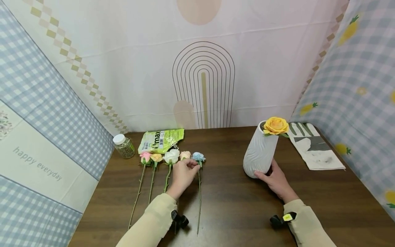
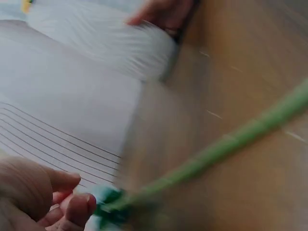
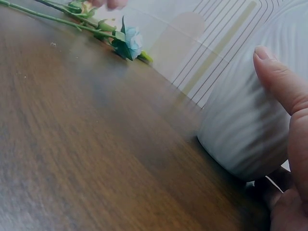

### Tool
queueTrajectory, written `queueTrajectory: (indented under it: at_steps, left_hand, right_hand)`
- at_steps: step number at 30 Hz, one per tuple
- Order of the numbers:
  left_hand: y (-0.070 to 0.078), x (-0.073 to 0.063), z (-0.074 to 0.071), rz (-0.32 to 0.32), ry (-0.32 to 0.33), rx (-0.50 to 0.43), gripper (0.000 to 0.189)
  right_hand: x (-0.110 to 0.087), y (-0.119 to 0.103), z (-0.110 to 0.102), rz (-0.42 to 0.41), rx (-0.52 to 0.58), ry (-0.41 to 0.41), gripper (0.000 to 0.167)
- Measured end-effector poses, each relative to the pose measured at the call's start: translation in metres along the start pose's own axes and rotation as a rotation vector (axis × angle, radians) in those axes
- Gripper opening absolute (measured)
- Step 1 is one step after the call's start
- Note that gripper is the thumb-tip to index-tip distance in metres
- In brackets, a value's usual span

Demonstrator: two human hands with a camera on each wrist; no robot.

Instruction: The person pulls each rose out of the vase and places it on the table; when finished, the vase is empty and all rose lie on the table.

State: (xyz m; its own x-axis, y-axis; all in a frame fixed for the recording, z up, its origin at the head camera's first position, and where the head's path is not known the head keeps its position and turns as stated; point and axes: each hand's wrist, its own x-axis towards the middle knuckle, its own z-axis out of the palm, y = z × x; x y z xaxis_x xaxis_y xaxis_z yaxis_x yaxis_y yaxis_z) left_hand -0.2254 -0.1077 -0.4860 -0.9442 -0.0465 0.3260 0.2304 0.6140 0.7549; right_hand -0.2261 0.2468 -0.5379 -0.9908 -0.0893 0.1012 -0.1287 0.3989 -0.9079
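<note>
My right hand (image 1: 276, 180) grips the lower part of a white ribbed vase (image 1: 260, 151), thumb on the near side. The vase leans to the right, and a yellow rose (image 1: 276, 126) stands in its mouth. In the right wrist view, the thumb lies along the wall of the vase (image 3: 245, 115). My left hand (image 1: 185, 173) is over the flowers, fingertips close to the blue rose (image 1: 199, 156), just below its bloom. In the left wrist view, thumb and forefinger are apart beside the green leaves (image 2: 113, 207) under the bloom; the stem (image 2: 216, 151) runs off to the right.
Left of the hand lie a pink rose (image 1: 145, 157), an orange-yellow rose (image 1: 156, 157), a white rose (image 1: 171, 156) and a peach rose (image 1: 185, 155). Behind them are a green packet (image 1: 162, 140) and a white-lidded jar (image 1: 124, 146). A printed cloth (image 1: 319, 151) lies at right.
</note>
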Motion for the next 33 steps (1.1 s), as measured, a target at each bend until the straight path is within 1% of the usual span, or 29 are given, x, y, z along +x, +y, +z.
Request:
queueTrajectory:
  at_steps: [3,6,10,12,15,17,19,22,24,28,33]
  left_hand:
    - [0.022,0.009,-0.006,0.087,-0.016,-0.116,0.008]
    - [0.048,0.019,-0.008,0.170,-0.037,-0.222,0.009]
    - [0.086,0.028,-0.001,0.250,-0.079,-0.334,0.015]
    - [0.104,0.032,0.004,0.306,-0.109,-0.379,0.019]
    - [0.130,0.040,0.015,0.413,-0.144,-0.391,0.025]
    - [0.145,0.046,0.022,0.472,-0.162,-0.369,0.029]
    - [0.157,0.052,0.029,0.515,-0.176,-0.334,0.034]
    - [0.170,0.059,0.040,0.544,-0.198,-0.284,0.041]
    - [0.176,0.064,0.048,0.545,-0.209,-0.255,0.046]
    - [0.182,0.068,0.061,0.522,-0.203,-0.183,0.052]
    - [0.190,0.065,0.073,0.473,-0.203,-0.153,0.058]
  right_hand:
    - [-0.001,0.001,-0.002,0.004,-0.005,0.003,0.088]
    - [-0.002,0.001,-0.004,0.009,-0.008,0.004,0.088]
    - [-0.003,0.002,-0.004,0.017,-0.005,0.003,0.089]
    - [-0.005,0.002,-0.004,0.021,-0.002,0.004,0.089]
    - [-0.005,0.002,-0.004,0.025,0.003,0.004,0.090]
    - [-0.005,0.002,-0.003,0.025,0.010,0.005,0.090]
    - [-0.004,0.002,-0.002,0.023,0.017,0.003,0.089]
    - [-0.003,0.000,0.000,0.022,0.027,-0.006,0.088]
    - [-0.002,-0.001,0.001,0.025,0.036,-0.017,0.088]
    - [-0.002,-0.004,0.002,0.022,0.051,-0.027,0.086]
    - [-0.002,-0.004,0.000,0.024,0.057,-0.026,0.084]
